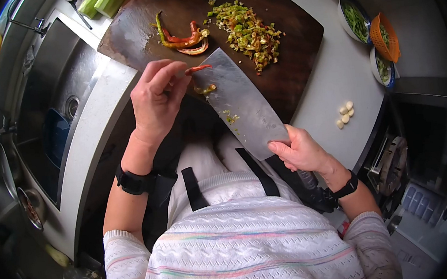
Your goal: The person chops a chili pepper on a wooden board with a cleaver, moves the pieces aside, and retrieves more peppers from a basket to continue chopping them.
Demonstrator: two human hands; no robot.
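My left hand [159, 98] pinches a small red chili piece [199, 68] just over the upper left end of a wide cleaver blade [244, 102]. My right hand [302, 150] is closed on the cleaver near its handle, the blade lying flat-side up at the near edge of the dark cutting board [300, 40]. A yellowish-brown chili piece [206, 89] and small green bits [230, 118] cling to the blade. Behind it on the board are red and green chili halves [184, 40] and, to their right, a heap of chopped chili [250, 32].
A sink [72, 106] is at the left. Green stalks [108, 1] lie behind the board's left corner. Several peeled garlic cloves [345, 114] rest on the right counter, with bowls of greens [354, 19] and an orange basket [384, 38] beyond. A stove [393, 166] stands at right.
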